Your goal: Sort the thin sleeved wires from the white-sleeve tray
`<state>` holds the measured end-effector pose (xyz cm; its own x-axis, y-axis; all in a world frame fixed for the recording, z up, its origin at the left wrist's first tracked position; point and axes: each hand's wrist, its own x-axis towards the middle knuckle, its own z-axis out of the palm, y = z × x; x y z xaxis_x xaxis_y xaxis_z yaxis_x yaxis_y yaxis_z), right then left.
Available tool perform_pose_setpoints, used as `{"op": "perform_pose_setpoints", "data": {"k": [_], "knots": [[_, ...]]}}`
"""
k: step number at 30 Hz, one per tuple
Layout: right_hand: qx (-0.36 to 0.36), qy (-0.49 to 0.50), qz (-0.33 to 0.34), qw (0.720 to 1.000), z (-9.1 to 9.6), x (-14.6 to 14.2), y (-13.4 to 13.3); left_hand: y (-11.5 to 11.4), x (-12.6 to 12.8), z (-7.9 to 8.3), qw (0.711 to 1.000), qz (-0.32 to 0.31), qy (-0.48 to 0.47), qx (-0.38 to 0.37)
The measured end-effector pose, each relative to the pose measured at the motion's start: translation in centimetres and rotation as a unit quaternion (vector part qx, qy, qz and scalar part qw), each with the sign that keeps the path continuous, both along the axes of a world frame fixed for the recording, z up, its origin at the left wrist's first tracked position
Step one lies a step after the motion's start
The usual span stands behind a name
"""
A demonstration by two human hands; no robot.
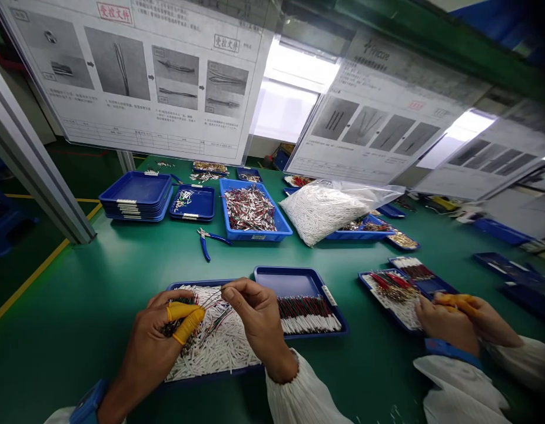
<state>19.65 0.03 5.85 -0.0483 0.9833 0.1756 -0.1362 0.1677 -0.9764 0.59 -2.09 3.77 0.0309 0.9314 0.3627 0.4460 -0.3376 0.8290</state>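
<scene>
My left hand (164,327), with yellow finger cots on two fingers, is closed around a bundle of thin wires (172,327). Beside it my right hand (257,312) pinches the far ends of a few fine wires that stretch between the two hands. Both hands are above a blue tray (250,371) filled with short white tubes (223,347). More wires, some red, lie on the tubes under my hands. Just behind stands another blue tray (294,275), holding a neat row of dark, red and green wires with white ends (305,314).
Blue-handled cutters (205,244) lie behind the trays. Farther back are stacked blue trays (135,197), a blue bin (255,237) of wired parts and a bag (321,212) of white tubes. At right, a co-worker's hands (453,321) work beside another tray (374,294). Instruction sheets hang above.
</scene>
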Motion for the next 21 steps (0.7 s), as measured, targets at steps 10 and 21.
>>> {"op": "perform_pose_setpoints", "data": {"k": [10,21], "knots": [[0.014,-0.007,0.007,1.0,-0.03,0.07,-0.25,-0.13,0.14,0.23,1.0,-0.012,-0.007,0.013],[-0.019,0.034,-0.032,0.999,-0.56,0.41,0.1,-0.07,0.24,-0.01,0.999,-0.006,0.018,0.042]]}}
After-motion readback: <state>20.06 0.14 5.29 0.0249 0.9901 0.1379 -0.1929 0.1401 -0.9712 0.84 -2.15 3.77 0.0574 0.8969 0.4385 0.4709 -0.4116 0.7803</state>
